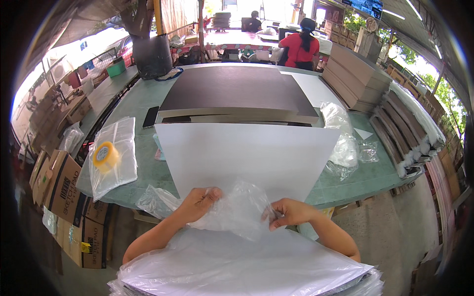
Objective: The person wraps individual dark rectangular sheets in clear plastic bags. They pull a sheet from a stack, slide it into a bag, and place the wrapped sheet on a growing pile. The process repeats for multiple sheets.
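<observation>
Between my two hands stretches a clear plastic bag [242, 204], crumpled and see-through. My left hand [201, 202] pinches its left side, and my right hand [290, 213] grips the right side with fingers closed. Behind the bag a large white sheet [242, 153] leans against a stack of dark-topped boards [232, 91]; its lower edge is hidden by the plastic and my hands. Closest to me lies a pile of plastic-wrapped white sheets [242, 269], below both hands.
On the green table [368, 190] a roll of yellow tape [104, 156] rests on flat plastic bags [126, 130], near a black phone [151, 117]. Crumpled plastic [340, 143], a board stack [353, 76] and wrapped bundles [407, 126] occupy the right. Cartons [64, 182] stand left; people sit beyond.
</observation>
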The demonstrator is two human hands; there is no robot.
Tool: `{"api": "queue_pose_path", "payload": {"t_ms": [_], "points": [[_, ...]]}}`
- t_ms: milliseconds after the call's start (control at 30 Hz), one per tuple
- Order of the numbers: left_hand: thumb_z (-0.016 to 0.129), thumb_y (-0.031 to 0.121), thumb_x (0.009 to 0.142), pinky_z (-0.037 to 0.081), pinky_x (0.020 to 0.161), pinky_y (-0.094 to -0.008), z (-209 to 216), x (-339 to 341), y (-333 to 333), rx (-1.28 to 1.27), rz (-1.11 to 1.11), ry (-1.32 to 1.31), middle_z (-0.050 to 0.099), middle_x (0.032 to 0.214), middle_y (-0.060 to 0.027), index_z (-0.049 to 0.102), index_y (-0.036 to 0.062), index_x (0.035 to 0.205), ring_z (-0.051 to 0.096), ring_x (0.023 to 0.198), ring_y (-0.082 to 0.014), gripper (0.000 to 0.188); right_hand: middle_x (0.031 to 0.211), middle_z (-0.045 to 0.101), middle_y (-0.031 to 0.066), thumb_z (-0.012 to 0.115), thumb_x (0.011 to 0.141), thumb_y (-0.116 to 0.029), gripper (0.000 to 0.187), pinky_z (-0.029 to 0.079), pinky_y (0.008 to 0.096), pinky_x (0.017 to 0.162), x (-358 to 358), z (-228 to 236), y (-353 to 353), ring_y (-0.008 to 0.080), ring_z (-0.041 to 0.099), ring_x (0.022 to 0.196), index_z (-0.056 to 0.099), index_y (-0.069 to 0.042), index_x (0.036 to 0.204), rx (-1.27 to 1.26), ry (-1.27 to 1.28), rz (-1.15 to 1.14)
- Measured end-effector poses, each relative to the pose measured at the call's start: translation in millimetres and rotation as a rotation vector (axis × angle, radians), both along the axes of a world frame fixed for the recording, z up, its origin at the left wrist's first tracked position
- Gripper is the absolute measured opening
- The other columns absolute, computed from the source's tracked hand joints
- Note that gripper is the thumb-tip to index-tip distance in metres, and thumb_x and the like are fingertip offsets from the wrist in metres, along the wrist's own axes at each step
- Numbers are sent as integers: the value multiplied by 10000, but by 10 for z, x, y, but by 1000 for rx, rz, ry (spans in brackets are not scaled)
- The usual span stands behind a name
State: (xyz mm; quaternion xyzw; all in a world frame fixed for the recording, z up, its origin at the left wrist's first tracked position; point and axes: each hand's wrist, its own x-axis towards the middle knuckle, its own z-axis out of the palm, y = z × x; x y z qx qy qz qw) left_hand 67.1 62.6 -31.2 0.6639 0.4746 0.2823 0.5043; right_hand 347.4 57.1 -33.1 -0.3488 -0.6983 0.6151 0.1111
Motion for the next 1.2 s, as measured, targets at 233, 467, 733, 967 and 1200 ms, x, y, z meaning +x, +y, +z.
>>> {"api": "queue_pose_path", "payload": {"t_ms": [233, 467, 733, 967, 1200], "points": [[363, 453, 876, 391, 637, -247, -25, -28, 34, 270, -62, 28, 514, 687, -8, 550, 1, 798, 456, 685, -95, 496, 761, 610, 55, 607, 775, -106, 152, 446, 232, 621, -50, 47, 74, 90, 557, 720, 595, 34, 832, 18, 179, -295], [357, 328, 901, 403, 679, -259, 273, -386, 166, 285, 127, -34, 571, 741, -42, 568, 30, 826, 521, 698, -113, 372, 902, 583, 96, 651, 731, -202, 265, 434, 296, 720, 300, 0, 85, 171, 553, 840, 568, -11, 895, 696, -475, -440], [382, 148, 870, 456, 539, -262, 405, 264, -276, 361, -526, -124, 559, 788, -51, 497, 29, 927, 553, 660, -126, 175, 963, 563, 119, 672, 696, -277, 522, 380, 374, 824, -602, -17, -380, 228, 530, 920, 457, -33, 1104, 615, 139, 117], [496, 237, 856, 389, 813, -283, 640, -1213, 163, 493, 943, -777, 523, 949, -46, 506, 3, 1005, 487, 894, -139, 278, 778, 578, 111, 573, 734, -105, 207, 420, 305, 714, 140, -510, -4, 181, 541, 757, 561, 12, 904, 499, -8, -207], [695, 317, 677, 255, 973, -403, 688, -132, -453, 1059, 40, 92, 409, 1184, -189, 303, 12, 1244, 370, 1124, -318, 754, 770, 591, 129, 554, 726, -30, 179, 469, 292, 640, -356, 58, -131, 181, 570, 691, 533, 32, 893, 265, -14, 94]]}}
